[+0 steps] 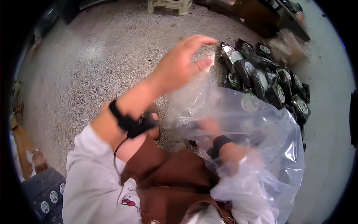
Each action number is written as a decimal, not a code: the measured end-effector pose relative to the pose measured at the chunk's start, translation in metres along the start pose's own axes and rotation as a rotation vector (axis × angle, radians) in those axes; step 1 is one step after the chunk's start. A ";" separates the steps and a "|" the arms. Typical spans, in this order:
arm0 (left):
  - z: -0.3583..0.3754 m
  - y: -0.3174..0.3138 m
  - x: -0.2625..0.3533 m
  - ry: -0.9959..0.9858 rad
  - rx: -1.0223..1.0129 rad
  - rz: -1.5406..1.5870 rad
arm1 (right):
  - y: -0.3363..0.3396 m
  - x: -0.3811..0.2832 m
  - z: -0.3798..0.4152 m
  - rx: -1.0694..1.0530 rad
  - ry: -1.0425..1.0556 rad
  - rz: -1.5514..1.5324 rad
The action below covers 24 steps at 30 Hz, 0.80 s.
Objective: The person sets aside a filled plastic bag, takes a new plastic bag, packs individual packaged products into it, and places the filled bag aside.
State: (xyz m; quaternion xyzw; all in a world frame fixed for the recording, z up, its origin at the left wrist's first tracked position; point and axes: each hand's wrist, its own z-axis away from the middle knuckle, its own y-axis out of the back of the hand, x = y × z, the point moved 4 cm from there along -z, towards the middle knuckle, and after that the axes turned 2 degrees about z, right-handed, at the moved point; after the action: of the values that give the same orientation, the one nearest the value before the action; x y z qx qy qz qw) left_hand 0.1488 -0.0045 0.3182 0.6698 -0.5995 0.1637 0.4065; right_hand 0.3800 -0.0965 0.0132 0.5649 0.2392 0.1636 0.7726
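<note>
My left hand point(181, 61) is raised over the floor, thumb and fingers apart, slightly blurred, with nothing visible in it. Just below it rises the upper edge of a large clear plastic bag point(287, 127), which spreads over my right arm and the right side of my lap. My right hand point(208, 125) shows dimly through the film, past a black wristband; its fingers are hidden by plastic and blur. A black band with a small dark device point(134, 125) and a cable is strapped to my left wrist.
Several black packs with round green-white labels point(278, 91) lie heaped at the right, beside a crumpled clear bag point(289, 46). More labelled dark packs point(44, 194) sit at lower left, near cardboard point(22, 143). A pale stool point(170, 5) stands ahead on the speckled floor point(93, 67).
</note>
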 end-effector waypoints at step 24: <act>0.214 -0.155 -0.090 1.071 -0.755 0.352 | -0.041 -0.018 -0.009 -0.128 -0.242 -0.229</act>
State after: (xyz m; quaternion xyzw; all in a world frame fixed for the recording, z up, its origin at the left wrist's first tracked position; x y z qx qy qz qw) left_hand 0.2161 -0.1103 0.0686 0.2011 -0.4316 0.3161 0.8206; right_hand 0.3591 -0.1117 -0.0241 0.4991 0.1962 0.0201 0.8438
